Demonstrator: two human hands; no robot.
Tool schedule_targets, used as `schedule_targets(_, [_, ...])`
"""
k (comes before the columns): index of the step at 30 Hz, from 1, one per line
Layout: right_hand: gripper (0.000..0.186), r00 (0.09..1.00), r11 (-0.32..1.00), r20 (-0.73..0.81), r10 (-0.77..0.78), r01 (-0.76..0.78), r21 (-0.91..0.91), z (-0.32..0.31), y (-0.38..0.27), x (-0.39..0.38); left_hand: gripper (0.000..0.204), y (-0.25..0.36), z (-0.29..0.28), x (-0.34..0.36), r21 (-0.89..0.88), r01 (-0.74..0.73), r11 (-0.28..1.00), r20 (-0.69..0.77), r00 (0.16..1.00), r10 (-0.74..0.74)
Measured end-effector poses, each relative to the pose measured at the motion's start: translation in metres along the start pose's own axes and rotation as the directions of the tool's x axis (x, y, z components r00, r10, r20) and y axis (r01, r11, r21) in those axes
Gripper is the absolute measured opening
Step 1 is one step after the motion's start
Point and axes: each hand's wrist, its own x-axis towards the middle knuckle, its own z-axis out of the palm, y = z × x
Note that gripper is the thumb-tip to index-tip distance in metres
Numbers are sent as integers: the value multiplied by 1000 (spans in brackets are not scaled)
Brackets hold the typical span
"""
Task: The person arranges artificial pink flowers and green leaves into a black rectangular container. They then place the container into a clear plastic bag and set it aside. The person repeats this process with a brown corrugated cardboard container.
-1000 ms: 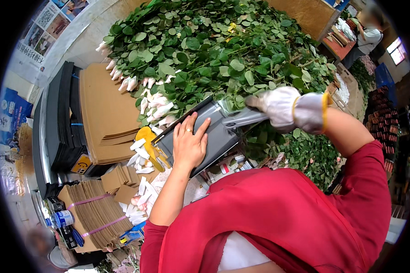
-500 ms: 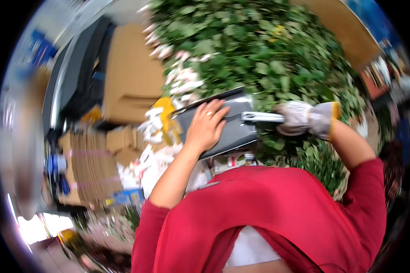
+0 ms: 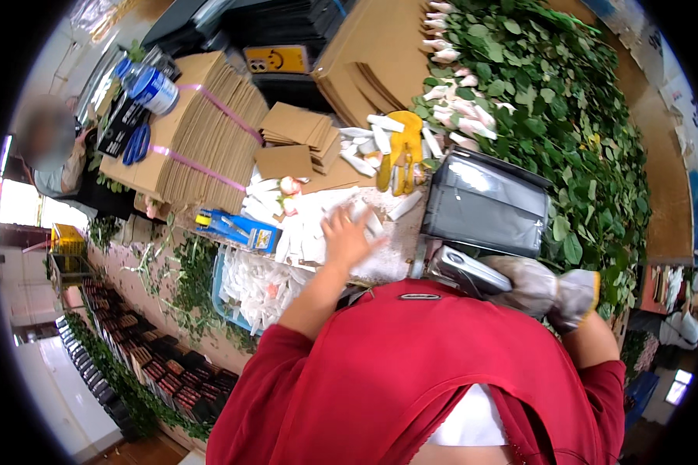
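Note:
My left hand [image 3: 349, 242], bare and slightly blurred, is spread over a pile of white sleeves [image 3: 312, 237] on the worktable [image 3: 392, 263]. It grips nothing that I can see. In a grey glove with a yellow cuff, my right hand [image 3: 523, 283] is closed around a silver and black stapler [image 3: 467, 267], close to my body. Just beyond the stapler lies a black wrapping sheet [image 3: 485, 205] with a shiny clear face. Flower heads in white sleeves [image 3: 469, 116] line the left edge of a large heap of leafy stems [image 3: 558, 101].
A yellow glove [image 3: 403, 151] lies beside small cardboard pieces [image 3: 295, 136]. Strapped cardboard stacks [image 3: 205, 136] carry a water bottle [image 3: 149, 89] and blue-handled scissors [image 3: 137, 145]. A blue box [image 3: 238, 230] stands behind a bin of white sleeves [image 3: 260, 291]. Another person [image 3: 58, 159] is at far left.
My left hand has left the black sheet and moved left to the white sleeves. The stapler has been drawn off the sheet's edge toward my body. My view has swung left.

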Motion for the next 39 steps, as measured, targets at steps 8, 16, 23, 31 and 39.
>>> schedule_targets(8, [52, 865, 857, 73, 497, -502, 116, 120, 48, 169, 48, -154, 16, -151, 48, 270, 962, -241, 937, -251])
schedule_targets(16, [30, 982, 790, -100, 162, -190, -583, 135, -26, 221, 27, -138, -8, -144, -689, 371, 623, -73, 820, -568])
schedule_targets(23, [26, 830, 821, -211, -516, 409, -398, 165, -130, 328, 31, -114, -11, -73, -188, 61, 980, -356, 926, -126])
schedule_targets(31, [38, 995, 965, -95, -30, 53, 256, 176, -174, 321, 40, -165, 1, -191, -92, 290, 953, -440, 846, -300])
schedule_targets(39, [32, 918, 920, 217, 333, -366, 140, 182, -64, 227, 27, -127, -61, -95, -992, 124, -3, 93, 729, -678])
